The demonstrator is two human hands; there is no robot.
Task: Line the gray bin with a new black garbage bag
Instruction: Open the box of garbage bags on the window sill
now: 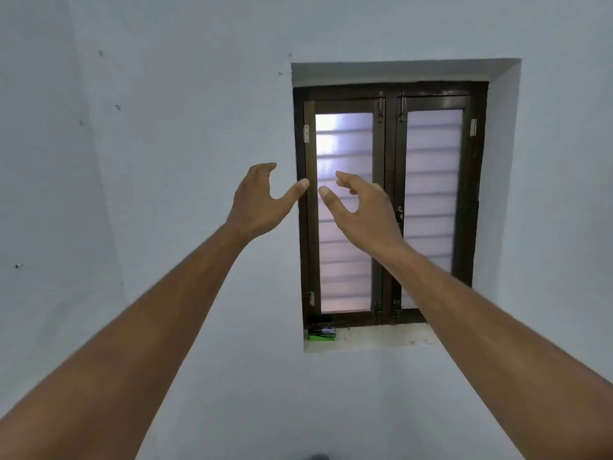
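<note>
Both my arms are stretched out in front of me toward the wall. My left hand is raised with fingers spread and holds nothing. My right hand is beside it, thumb tips almost touching, fingers loosely curled and apart, also holding nothing. Neither the gray bin nor a black garbage bag shows in this view. A small dark rounded shape peeks in at the bottom edge; I cannot tell what it is.
A dark-framed two-leaf window with frosted panes is set in the pale wall ahead. A small green box lies on the left end of the sill. Another wall meets it at the left corner.
</note>
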